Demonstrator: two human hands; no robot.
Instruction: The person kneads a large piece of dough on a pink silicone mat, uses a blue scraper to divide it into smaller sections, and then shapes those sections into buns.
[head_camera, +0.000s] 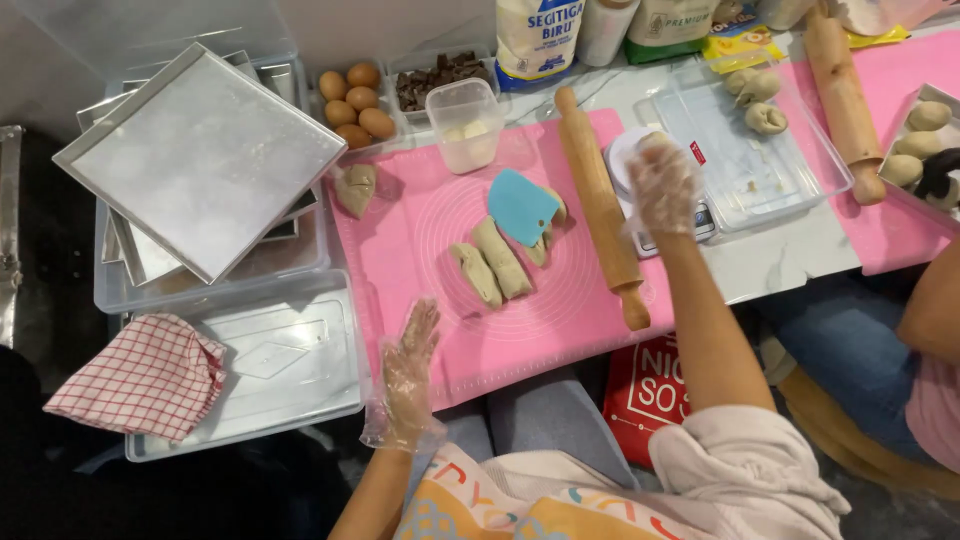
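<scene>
Nearest, at about seven o'clock, the left hand (412, 352) in a clear plastic glove lies open and flat, fingers spread, on the near edge of the pink mat (420, 280), holding nothing. Further off, at about one o'clock, the gloved right hand (662, 182) is cupped over the small white kitchen scale (640, 170); whether it grips anything under the crinkled glove cannot be told.

Between the hands, at the mat's middle, lie the dough pieces (492, 262), short tan logs side by side, partly under a blue scraper (521, 206). They look soft, light and slightly tacky, likely to stretch or dent if pinched; lifting each from beneath along its length, or sliding the scraper under it, should keep the shape. A wooden rolling pin (598, 205) lies just right of them.

Near the lap, at five o'clock, is a red bag (645, 392) with white lettering. At the far edge, around twelve o'clock, stand a white flour bag (540, 38) with blue and yellow print and a white-and-green packet (668, 25); a flat yellow packet (742, 45) lies at one o'clock.
</scene>
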